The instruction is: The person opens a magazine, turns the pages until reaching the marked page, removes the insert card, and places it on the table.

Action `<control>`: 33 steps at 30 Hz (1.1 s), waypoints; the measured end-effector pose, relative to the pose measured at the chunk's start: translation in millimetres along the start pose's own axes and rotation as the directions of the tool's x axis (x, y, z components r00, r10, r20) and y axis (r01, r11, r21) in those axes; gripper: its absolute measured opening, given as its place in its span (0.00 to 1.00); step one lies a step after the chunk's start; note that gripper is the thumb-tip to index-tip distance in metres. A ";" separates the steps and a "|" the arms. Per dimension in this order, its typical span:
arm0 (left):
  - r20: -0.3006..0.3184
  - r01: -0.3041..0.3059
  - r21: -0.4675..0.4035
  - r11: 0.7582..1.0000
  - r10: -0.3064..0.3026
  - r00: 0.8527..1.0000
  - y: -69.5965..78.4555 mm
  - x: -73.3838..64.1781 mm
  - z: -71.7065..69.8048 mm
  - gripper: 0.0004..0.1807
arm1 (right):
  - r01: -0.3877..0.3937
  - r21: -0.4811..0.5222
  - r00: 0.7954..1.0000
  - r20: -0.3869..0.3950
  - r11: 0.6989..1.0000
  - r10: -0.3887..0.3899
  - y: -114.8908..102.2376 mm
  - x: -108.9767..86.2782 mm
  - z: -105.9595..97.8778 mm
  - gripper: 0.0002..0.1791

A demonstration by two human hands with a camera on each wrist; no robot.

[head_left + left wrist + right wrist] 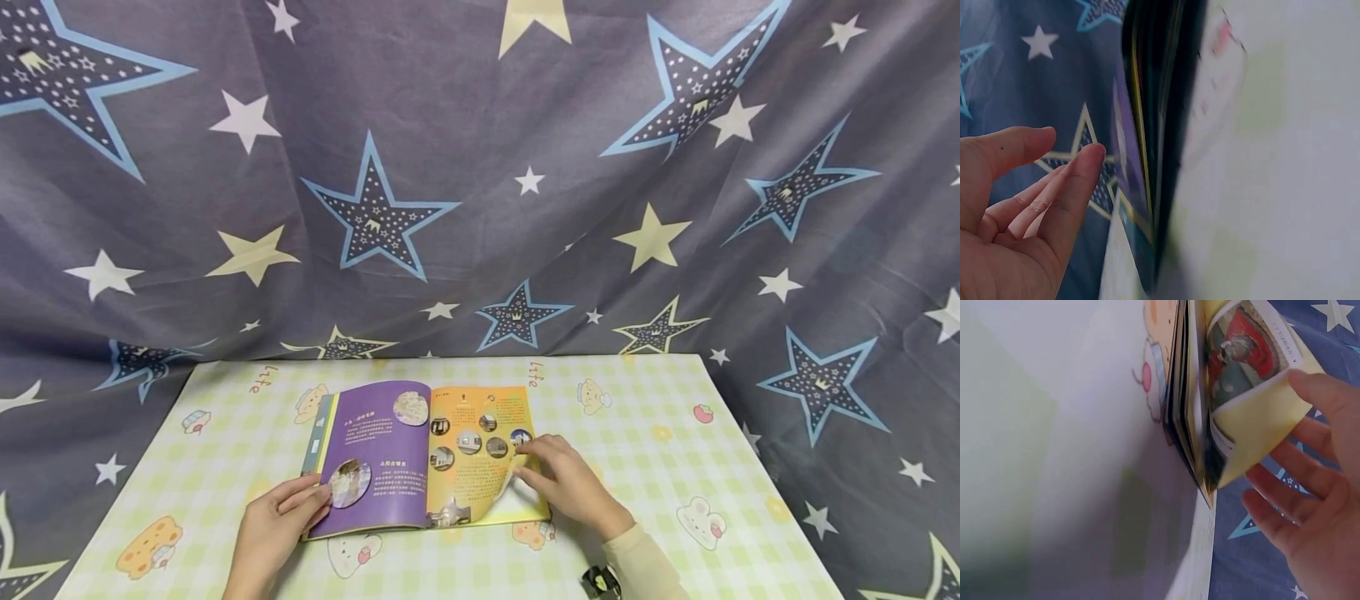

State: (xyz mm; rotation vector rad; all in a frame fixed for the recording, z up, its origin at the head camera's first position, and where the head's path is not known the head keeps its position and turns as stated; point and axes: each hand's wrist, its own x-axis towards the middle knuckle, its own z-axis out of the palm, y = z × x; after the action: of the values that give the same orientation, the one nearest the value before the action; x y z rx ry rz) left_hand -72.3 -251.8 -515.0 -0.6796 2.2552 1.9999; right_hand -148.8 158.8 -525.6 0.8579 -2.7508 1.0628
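Purple-and-orange book (408, 450) holds round photos (468, 442) — right hand (566, 482) pinching a lifted page (1260, 419), left hand (276, 521) loosely relaxed.

Opened purple-orange book (408, 454), apparently 1 page (480, 483) curled

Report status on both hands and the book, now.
Left hand at purple page's outer edge. Right hand pinching orange page, lower corner curled up. Book lying open. No obstruction visible between hands.

Small print (478, 481) in the book (429, 454) is illegible, and the head view crops the left forearm (251, 575).
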 end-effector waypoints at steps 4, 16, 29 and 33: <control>0.037 -0.018 -0.031 0.999 0.019 0.999 11.0 -4.1 12.8 0.29 | 0.027 -0.039 0.996 -0.089 0.999 -0.031 -1.3 1.9 3.4 0.19; 0.154 -0.141 -0.075 0.987 0.151 0.976 27.4 -3.0 60.1 0.22 | 0.070 -0.027 0.988 -0.134 0.997 -0.073 -10.9 9.8 11.4 0.27; 0.294 -0.188 -0.129 0.974 0.218 0.930 36.5 -3.2 102.0 0.20 | 0.115 0.204 0.993 -0.050 0.972 -0.107 -24.2 16.4 15.0 0.21; 0.337 -0.171 -0.160 0.972 0.217 0.916 36.7 -5.7 112.1 0.22 | 0.121 0.229 0.992 0.008 0.966 -0.126 -29.5 16.0 17.7 0.22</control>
State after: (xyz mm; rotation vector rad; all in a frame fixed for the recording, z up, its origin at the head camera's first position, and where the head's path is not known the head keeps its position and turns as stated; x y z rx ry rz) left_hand -107.8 -140.7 -497.0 -0.0845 2.0631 2.1579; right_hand -144.5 122.1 -517.2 1.0601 -2.5856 1.3711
